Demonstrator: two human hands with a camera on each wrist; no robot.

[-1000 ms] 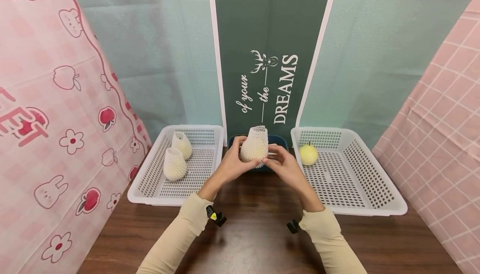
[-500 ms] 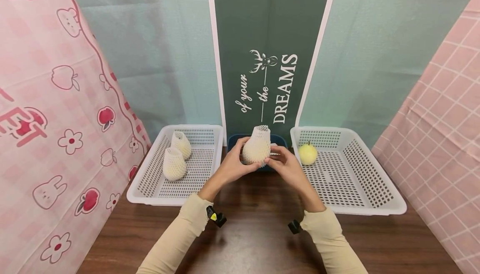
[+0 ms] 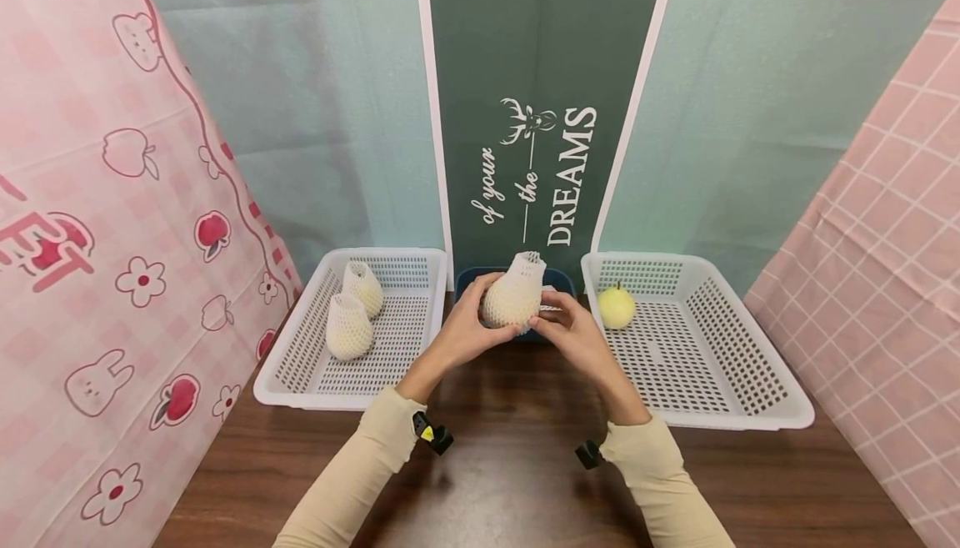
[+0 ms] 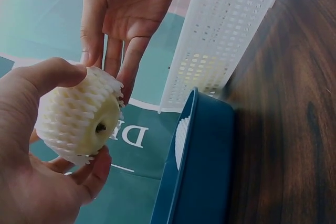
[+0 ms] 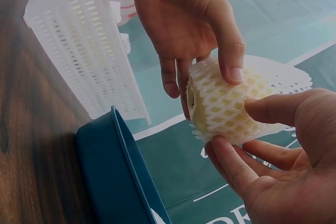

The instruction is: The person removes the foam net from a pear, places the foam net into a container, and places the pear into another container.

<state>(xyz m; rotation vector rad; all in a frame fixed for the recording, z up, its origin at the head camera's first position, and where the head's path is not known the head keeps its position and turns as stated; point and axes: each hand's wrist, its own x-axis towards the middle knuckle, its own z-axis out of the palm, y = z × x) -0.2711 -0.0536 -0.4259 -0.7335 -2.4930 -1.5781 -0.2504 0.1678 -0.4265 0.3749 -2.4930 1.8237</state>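
Note:
A pale yellow pear (image 3: 513,301) in a white foam net sleeve (image 3: 529,266) is held between both hands above a dark blue bin. My left hand (image 3: 467,324) grips it from the left, thumb on the near side. My right hand (image 3: 573,333) pinches its lower right side between thumb and fingers. The net's open neck points up and leans right. In the left wrist view the pear's bare end (image 4: 103,121), with a dark dimple, shows through the net's lower opening. The right wrist view shows the net (image 5: 226,103) stretched around the fruit.
The blue bin (image 4: 210,156) stands behind and below the hands, with white netting (image 4: 181,140) inside. In the left white basket (image 3: 300,398) sit two netted pears (image 3: 349,328). The right white basket (image 3: 738,421) holds one bare yellow pear (image 3: 617,309). Brown wooden table (image 3: 510,465) lies in front.
The netted pear has tilted slightly, its neck shifting to the right. Both hands keep their hold in nearly the same place; the baskets and their fruit are unchanged.

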